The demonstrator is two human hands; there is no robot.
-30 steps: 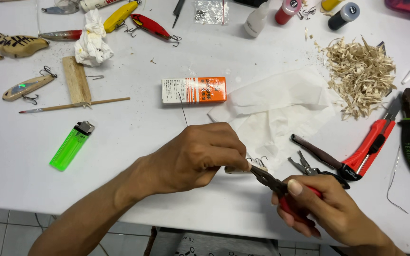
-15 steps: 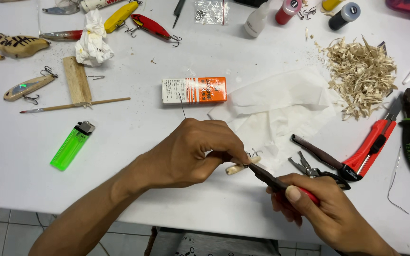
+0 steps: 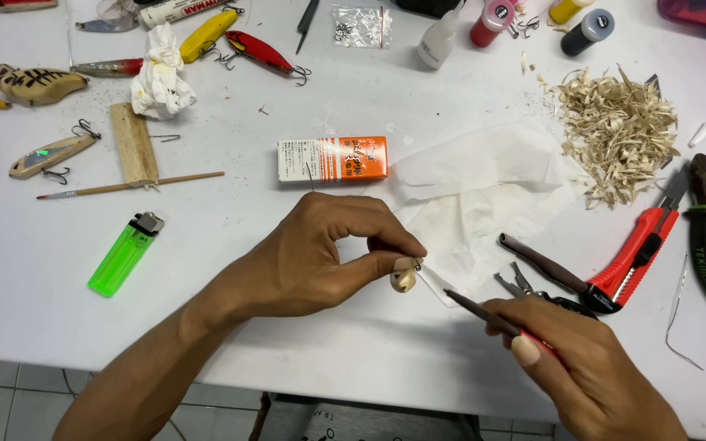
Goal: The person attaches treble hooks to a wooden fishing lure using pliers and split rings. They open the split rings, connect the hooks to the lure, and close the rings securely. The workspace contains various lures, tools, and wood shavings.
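Only one cam here, worn on the person's head, looking steeply down and fwd over the near edge of the white table [image 3: 34, 269], close enough that the forearms enter from 6 to 7 o'clock and fill the lower half. Left hand [image 3: 320, 253] sits just below frame centre, right hand [image 3: 590, 367] at approx 4 o'clock, partly cut by the bottom edge; floor tiles show past the table edge at 7 o'clock. Far side of the tabletop runs out at 12, w/ the wood shavings [image 3: 614, 135] at 2 o'clock and the green lighter [image 3: 124, 255] at 9; no 2nd view, so nothing shared.
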